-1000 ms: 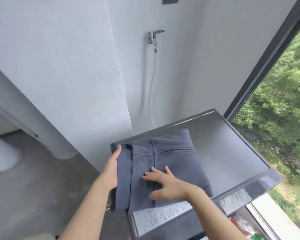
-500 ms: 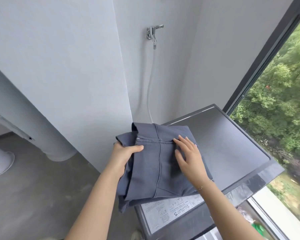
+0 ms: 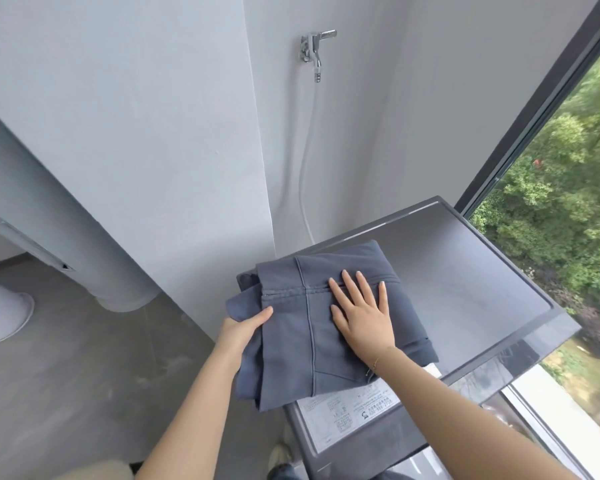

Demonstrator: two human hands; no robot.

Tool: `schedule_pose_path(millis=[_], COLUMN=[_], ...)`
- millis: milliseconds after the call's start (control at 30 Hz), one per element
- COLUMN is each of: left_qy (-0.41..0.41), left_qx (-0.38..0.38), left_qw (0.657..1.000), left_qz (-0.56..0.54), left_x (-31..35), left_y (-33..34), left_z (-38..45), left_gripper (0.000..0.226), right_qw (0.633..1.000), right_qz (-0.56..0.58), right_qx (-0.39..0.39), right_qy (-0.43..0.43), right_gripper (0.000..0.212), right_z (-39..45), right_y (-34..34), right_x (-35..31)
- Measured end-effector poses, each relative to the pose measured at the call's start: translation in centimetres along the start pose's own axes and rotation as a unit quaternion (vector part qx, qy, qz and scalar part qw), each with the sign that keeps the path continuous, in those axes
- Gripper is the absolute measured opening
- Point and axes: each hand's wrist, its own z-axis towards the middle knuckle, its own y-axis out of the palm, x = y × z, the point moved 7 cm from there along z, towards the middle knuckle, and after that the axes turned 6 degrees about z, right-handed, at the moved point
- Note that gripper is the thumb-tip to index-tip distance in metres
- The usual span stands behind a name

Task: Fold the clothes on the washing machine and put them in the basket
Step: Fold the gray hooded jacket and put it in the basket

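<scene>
A folded blue-grey garment [image 3: 291,341] lies on the left front part of the dark grey washing machine top [image 3: 465,289], its left edge hanging over the side. My left hand [image 3: 243,330] grips that overhanging left edge, thumb on top and fingers underneath. My right hand [image 3: 361,313] lies flat on the garment with fingers spread, pressing it down. No basket is in view.
A chrome tap [image 3: 314,46] with a white hose [image 3: 303,168] is on the wall behind the machine. A large window [image 3: 551,168] runs along the right. A white label [image 3: 350,414] sits on the machine's front. Grey floor [image 3: 84,375] lies to the left.
My right hand flattened and spread its fingers on the garment's upper right part. My left hand slid a little down the left edge, still gripping it. The garment settled flatter on the machine.
</scene>
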Motion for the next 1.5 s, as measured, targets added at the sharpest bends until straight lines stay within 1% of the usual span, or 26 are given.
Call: schedule_pose_path(millis=[67, 133, 200, 233, 300, 367, 400, 433, 467, 533, 600, 633, 700, 800, 867, 933, 1000, 1033, 1100, 1167, 1200, 1267, 1300, 1333, 1433, 1500], left_qy=[0.029, 0.028, 0.023, 0.013, -0.043, -0.100, -0.116, -0.118, -0.103, -0.042, 0.047, 0.089, 0.140, 0.147, 0.183, 0.248, 0.280, 0.283, 0.260, 0.218, 0.185, 0.138, 0.129, 0.126, 0.129, 0.143], left_qx=[0.023, 0.038, 0.026, 0.000, -0.104, -0.230, -0.270, -0.277, -0.247, -0.103, 0.029, 0.045, 0.014, -0.041, -0.038, -0.004, 0.030, 0.027, -0.022, -0.116, -0.169, -0.226, -0.222, -0.196, -0.082, -0.062], left_qw=[0.999, 0.999, 0.999, 1.000, 0.994, 0.964, 0.944, 0.933, 0.937, 0.964, 0.963, 0.959, 0.949, 0.930, 0.902, 0.859, 0.841, 0.841, 0.874, 0.942, 0.959, 0.964, 0.966, 0.969, 0.959, 0.950], left_qz=[0.012, 0.003, -0.007, -0.016, -0.005, 0.088, 0.149, 0.195, 0.223, 0.243, 0.263, 0.267, 0.282, 0.334, 0.390, 0.447, 0.461, 0.461, 0.409, 0.229, 0.129, 0.031, 0.040, 0.083, 0.238, 0.269], left_x=[-0.1, -0.5, -1.2, -2.2, -4.0, -5.2, -5.5, -5.4, -4.7, -2.3, 0.9, 2.3, 4.1, 4.6, 4.8, 5.1, 5.6, 6.0, 6.9, 8.1, 8.3, 7.9, 7.1, 5.8, 1.7, 0.3], left_y=[0.1, 0.4, 1.4, 2.3, 4.2, 4.0, 2.8, 1.1, -0.8, -4.3, -5.8, -5.1, -2.4, 1.6, 3.2, 3.9, 3.7, 3.7, 4.1, 4.8, 5.2, 5.5, 5.3, 4.8, 2.4, 1.4], left_z=[-0.2, -0.4, -1.4, -1.8, -3.7, -5.6, -5.8, -5.4, -4.6, -2.9, -1.7, -1.3, -1.4, -0.9, -0.7, -0.6, -0.8, -0.8, -1.3, -2.9, -3.8, -5.3, -5.6, -5.4, -3.2, -2.1], left_gripper=[0.024, 0.023, 0.019, 0.017, 0.024, 0.035, 0.039, 0.041, 0.041, 0.037, 0.032, 0.030, 0.030, 0.030, 0.026, 0.032, 0.041, 0.042, 0.035, 0.024, 0.018, 0.013, 0.012, 0.009, 0.008, 0.016], right_qw=[1.000, 0.999, 0.997, 0.996, 0.997, 1.000, 0.998, 0.992, 0.981, 0.955, 0.927, 0.910, 0.864, 0.806, 0.786, 0.790, 0.797, 0.783, 0.705, 0.599, 0.549, 0.467, 0.461, 0.480, 0.586, 0.663], right_qz=[-0.012, -0.035, -0.059, -0.067, -0.058, -0.001, 0.046, 0.094, 0.137, 0.203, 0.260, 0.288, 0.339, 0.408, 0.444, 0.440, 0.444, 0.473, 0.592, 0.714, 0.761, 0.823, 0.828, 0.815, 0.719, 0.629], right_qx=[-0.012, -0.025, -0.041, -0.046, -0.039, 0.002, 0.038, 0.079, 0.122, 0.195, 0.218, 0.222, 0.226, 0.164, 0.135, 0.155, 0.172, 0.180, 0.197, 0.215, 0.224, 0.229, 0.218, 0.197, 0.132, 0.152], right_qy=[-0.015, -0.028, -0.027, -0.025, -0.010, 0.012, 0.027, 0.041, 0.055, 0.092, 0.157, 0.201, 0.297, 0.397, 0.409, 0.398, 0.372, 0.362, 0.336, 0.291, 0.264, 0.227, 0.233, 0.258, 0.350, 0.375], right_gripper=[0.061, 0.066, 0.060, 0.055, 0.054, 0.053, 0.049, 0.044, 0.037, 0.023, 0.014, 0.010, 0.010, 0.031, 0.038, 0.046, 0.049, 0.047, 0.036, 0.027, 0.026, 0.027, 0.028, 0.027, 0.022, 0.010], right_z=[1.4, 3.0, 4.4, 4.8, 5.0, 3.9, 2.7, 1.1, -1.0, -5.2, -9.0, -10.7, -14.0, -16.9, -17.5, -17.7, -16.9, -16.5, -15.8, -15.3, -15.1, -15.4, -15.7, -16.3, -18.3, -19.0], right_y=[-0.3, -0.9, -1.4, -1.7, -2.5, -3.4, -3.9, -4.2, -4.4, -4.3, -3.7, -3.4, -2.5, -0.2, 0.8, 0.9, 0.6, 0.4, 0.1, -0.9, -1.6, -1.8, -1.2, -0.2, 3.0, 3.0], right_x=[0.4, 0.9, 1.5, 1.6, 1.9, 2.5, 2.8, 3.0, 3.1, 3.0, 2.7, 2.6, 2.8, 2.8, 2.5, 2.6, 2.5, 2.4, 2.3, 2.1, 1.9, 2.0, 2.0, 1.9, 2.0, 2.8])
